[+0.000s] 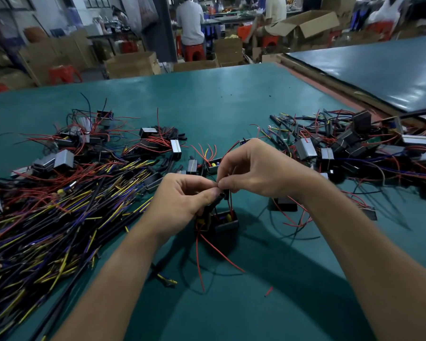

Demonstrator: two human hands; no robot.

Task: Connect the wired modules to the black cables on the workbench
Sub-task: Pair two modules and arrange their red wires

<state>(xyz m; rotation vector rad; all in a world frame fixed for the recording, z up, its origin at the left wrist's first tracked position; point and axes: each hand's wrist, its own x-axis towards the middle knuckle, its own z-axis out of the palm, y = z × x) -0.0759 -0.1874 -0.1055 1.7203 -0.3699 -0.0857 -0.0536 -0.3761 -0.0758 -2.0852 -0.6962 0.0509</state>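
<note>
A small black boxed module [225, 221] with red wires hangs just below my hands, above the green workbench [231, 107]. My left hand [182, 199] pinches the end of a black cable [218, 198] between thumb and forefinger. My right hand [253, 168] meets it from the right, its fingertips pinching a thin wire at the cable's tip. Long red wires [207, 244] trail from the module toward me. The joint itself is hidden by my fingertips.
A big heap of black cables with yellow and blue ends [54, 217] covers the left. Piles of wired modules lie at far left [84, 141] and far right [354, 143]. A loose cable [166, 279] lies near my left forearm. People sit among cardboard boxes [130, 65] behind.
</note>
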